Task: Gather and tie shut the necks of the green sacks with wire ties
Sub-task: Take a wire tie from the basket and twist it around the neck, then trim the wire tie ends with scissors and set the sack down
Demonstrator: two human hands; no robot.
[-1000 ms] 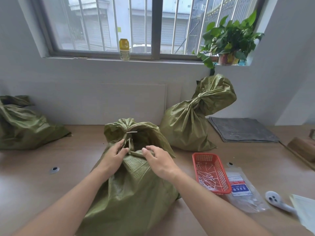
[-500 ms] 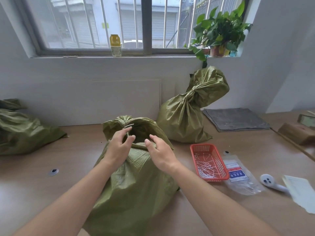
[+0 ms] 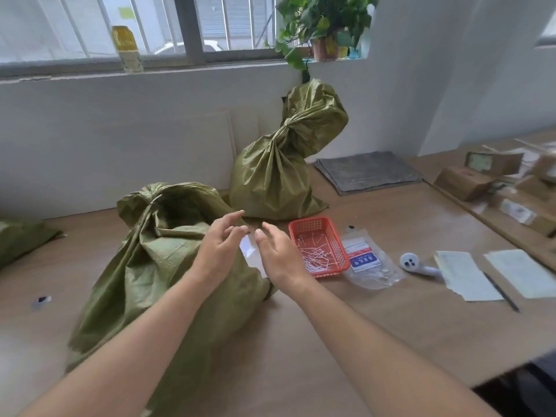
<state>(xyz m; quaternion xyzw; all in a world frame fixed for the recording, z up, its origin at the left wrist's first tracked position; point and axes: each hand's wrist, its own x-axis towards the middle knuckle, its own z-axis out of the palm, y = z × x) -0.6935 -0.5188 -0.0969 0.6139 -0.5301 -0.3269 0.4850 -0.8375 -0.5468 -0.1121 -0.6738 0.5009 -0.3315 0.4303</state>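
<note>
A green sack [image 3: 144, 266] lies on the wooden table in front of me, its neck [image 3: 144, 206] bunched at the upper left with a pale wire tie around it. My left hand [image 3: 219, 245] hovers open over the sack's right side, touching nothing. My right hand [image 3: 276, 251] is open just to the right of it, beside a red basket [image 3: 319, 227] holding several white wire ties. A second green sack [image 3: 276, 176] stands tied against the wall behind. Part of a third green sack [image 3: 21, 239] shows at the left edge.
Right of the basket lie a clear plastic packet [image 3: 367, 260], a white tool [image 3: 415, 264], papers [image 3: 466, 275] and a pen [image 3: 501, 291]. A grey folded mat [image 3: 367, 173] lies at the back. Cardboard boxes [image 3: 469, 182] crowd the far right. A bottle [image 3: 126, 49] and plant [image 3: 325, 22] stand on the sill.
Both hands have let go of the near sack's neck and lifted off to the right, fingers now spread. The view has swung to the right, toward the basket.
</note>
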